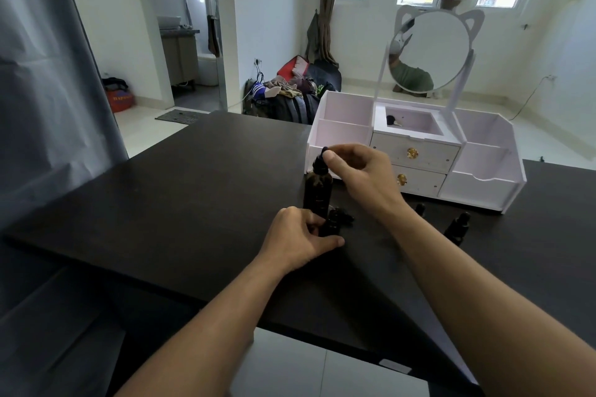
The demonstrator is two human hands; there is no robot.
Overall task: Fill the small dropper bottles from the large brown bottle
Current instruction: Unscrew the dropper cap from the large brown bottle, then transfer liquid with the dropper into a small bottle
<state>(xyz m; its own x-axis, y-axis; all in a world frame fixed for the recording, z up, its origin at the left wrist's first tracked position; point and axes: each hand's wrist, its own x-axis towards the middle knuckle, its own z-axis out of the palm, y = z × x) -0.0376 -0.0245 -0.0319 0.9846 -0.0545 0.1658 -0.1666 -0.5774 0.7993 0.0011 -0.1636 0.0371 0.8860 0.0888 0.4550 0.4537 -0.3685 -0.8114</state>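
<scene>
The large brown bottle stands upright in the middle of the black table. My right hand pinches the black dropper top sitting in that bottle's neck. Just in front of it, my left hand grips a small dark dropper bottle that stands on the table. A loose black cap lies beside it. Two more small dropper bottles stand to the right, one partly hidden behind my right forearm.
A white and pink vanity organiser with drawers and a round cat-ear mirror stands at the back right of the table. The table's near edge runs diagonally below my forearms. A grey curtain hangs at the left.
</scene>
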